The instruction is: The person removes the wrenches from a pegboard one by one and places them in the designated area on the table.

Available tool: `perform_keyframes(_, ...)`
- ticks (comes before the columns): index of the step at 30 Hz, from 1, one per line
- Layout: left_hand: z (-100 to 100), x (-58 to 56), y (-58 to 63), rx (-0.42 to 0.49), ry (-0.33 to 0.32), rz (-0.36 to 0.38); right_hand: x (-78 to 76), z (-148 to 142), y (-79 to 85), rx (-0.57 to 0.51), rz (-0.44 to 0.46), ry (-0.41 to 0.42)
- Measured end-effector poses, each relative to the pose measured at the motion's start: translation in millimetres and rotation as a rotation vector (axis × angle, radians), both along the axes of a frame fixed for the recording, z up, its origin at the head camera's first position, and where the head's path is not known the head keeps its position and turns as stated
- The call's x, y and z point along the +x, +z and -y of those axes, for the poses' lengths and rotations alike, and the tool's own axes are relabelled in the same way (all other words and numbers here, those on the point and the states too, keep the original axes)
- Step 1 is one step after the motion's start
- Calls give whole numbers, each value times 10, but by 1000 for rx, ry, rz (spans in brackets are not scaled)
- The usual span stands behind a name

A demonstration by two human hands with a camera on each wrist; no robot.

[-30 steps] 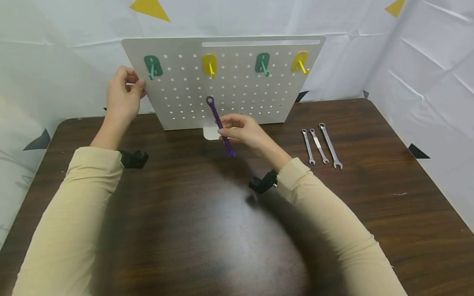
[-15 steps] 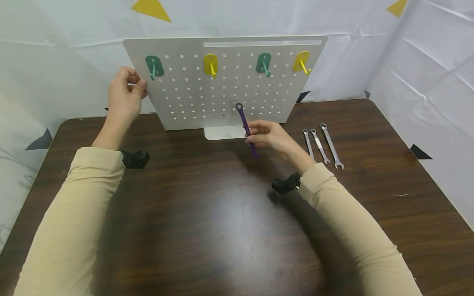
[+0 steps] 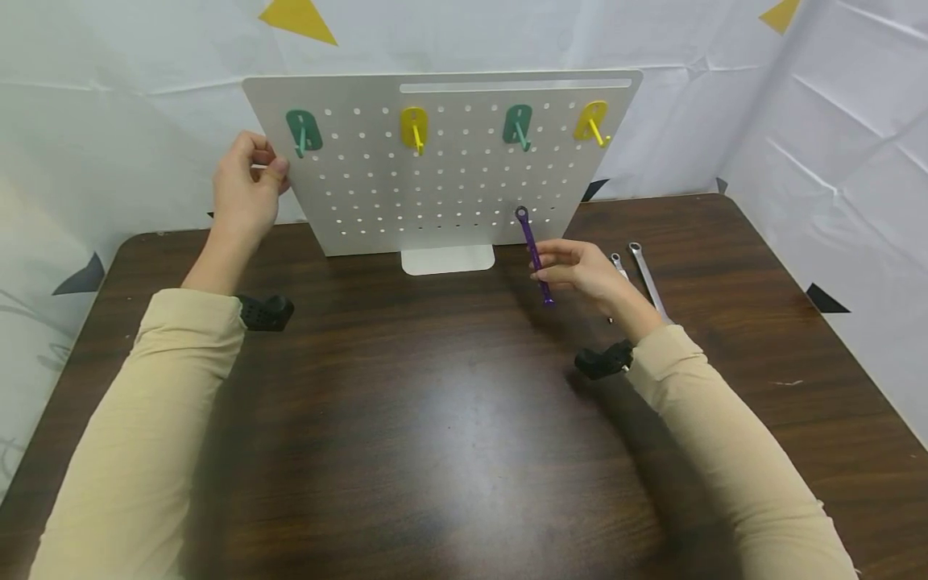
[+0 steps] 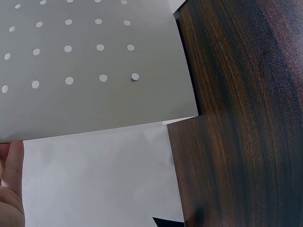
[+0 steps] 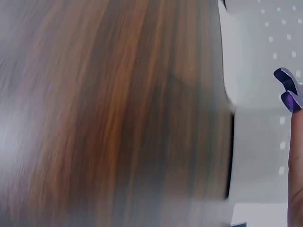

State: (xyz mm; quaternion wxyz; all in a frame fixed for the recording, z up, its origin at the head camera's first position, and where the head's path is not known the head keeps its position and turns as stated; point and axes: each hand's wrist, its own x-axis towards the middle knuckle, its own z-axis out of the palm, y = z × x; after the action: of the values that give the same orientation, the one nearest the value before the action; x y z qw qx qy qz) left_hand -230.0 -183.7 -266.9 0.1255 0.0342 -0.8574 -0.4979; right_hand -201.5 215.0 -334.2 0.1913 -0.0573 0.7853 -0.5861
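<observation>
Between the thumb and fingers of my right hand (image 3: pixel 589 275) is a purple combination wrench (image 3: pixel 532 243), ring end up, in front of the pegboard's lower right corner. Its open-ended jaw shows at the right edge of the right wrist view, past a finger (image 5: pixel 296 156). My left hand (image 3: pixel 246 189) grips the left edge of the grey pegboard (image 3: pixel 355 181), which stands upright. In the left wrist view its fingers (image 4: pixel 13 165) touch the board's edge. Green hooks (image 3: pixel 303 130) and yellow hooks (image 3: pixel 414 129) alternate along the board's upper part, with nothing hanging on them.
Silver wrenches lie on the dark wooden table (image 3: pixel 406 419) at the right. A larger wrench (image 3: pixel 648 278) is partly covered by my right forearm, and a smaller wrench (image 3: pixel 617 261) is mostly hidden behind my hand. White sheeting (image 3: pixel 145 121) hangs behind the table.
My right hand has moved right with the purple wrench, from in front of the board's middle toward the silver wrenches, now partly covering them. The left hand stays on the board's edge.
</observation>
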Motion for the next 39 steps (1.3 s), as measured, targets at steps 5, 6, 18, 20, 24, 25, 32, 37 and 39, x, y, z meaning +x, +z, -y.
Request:
perform_keyframes(5,-3,1,3,6,-1,-3,14,-179,-3,37,8,-19)
perform_keyframes(6,-4,0,3,8,-1,-4,13,-213,-7,43,7,-24)
perform_keyframes(18,-3,-13,-6,12,-2,-13,-8,-568,-3,112,8,-142)
perform_keyframes(20,-1,-16,-9,13,-4,-13,-9,-628,7,131,18,-155)
perform_keyframes(24,3,-17,-11,13,-4,-10,-13,-758,23,176,33,-177)
perform_keyframes(25,4,-17,-9,13,-3,-9,-14,-792,26,197,30,-180)
perform_keyframes(32,2,-11,-5,3,4,-4,-14,-1025,10,203,30,-221)
perform_keyframes(37,-1,-7,-10,-5,4,-4,-4,-1184,-24,191,35,-248)
perform_keyframes(39,-2,-7,-12,-4,4,-3,2,-1243,-40,208,34,-262)
